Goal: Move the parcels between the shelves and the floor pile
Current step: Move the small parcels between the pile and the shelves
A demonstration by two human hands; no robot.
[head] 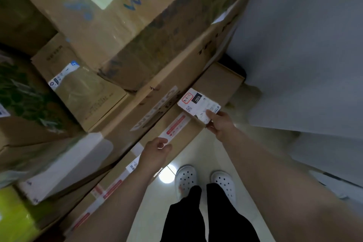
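We have both hands on the long parcel (pixel 186 135), which lies slanted at the near edge of the floor pile, low among the other cartons. Our left hand (pixel 157 151) curls its fingers round the near edge by the red and white tape. Our right hand (pixel 220 124) pinches the far end, thumb pressed on the shipping label (pixel 198 104). We cannot tell whether that pinch takes in the cardboard beneath or mostly the paper. If it is mostly paper, we judge the label could tear or peel once the weight comes on, and that end would drop. The bigger worry is the stack: a flat carton (pixel 176 76) lies right against our parcel, and the large box (pixel 137 25) sits on top of that. Dragging the parcel out sideways might pull the flat carton with it and tip the large box toward us. A white parcel (pixel 64 165) also presses in from the left and could slide. Our clogs (pixel 186 180) stand on the tiled floor (pixel 196 155) just below the parcel, so a slipped grip would land it on our feet.
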